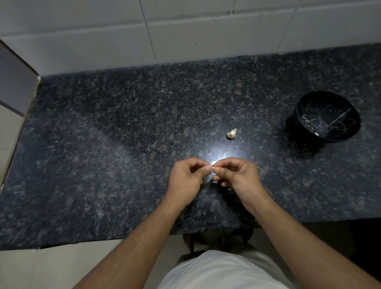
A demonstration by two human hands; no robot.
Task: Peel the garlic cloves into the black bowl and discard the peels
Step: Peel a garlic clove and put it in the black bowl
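Observation:
My left hand [188, 178] and my right hand [236, 175] meet above the counter's front middle. Between their fingertips is pinched a small garlic clove [212, 168], mostly hidden by the fingers. Small pale peel scraps [214, 182] lie on the counter under the hands. A second piece of garlic with its skin [232, 133] lies on the counter a little beyond the hands. The black bowl [328, 115] with white marbling stands at the right, tilted toward me, with one pale clove [317, 134] inside at its lower rim.
The dark speckled granite counter [118, 148] runs wall to wall, with a tiled wall behind and a front edge just under my forearms. A bright light glare sits on the stone beyond my hands. A cabinet side stands at the far left.

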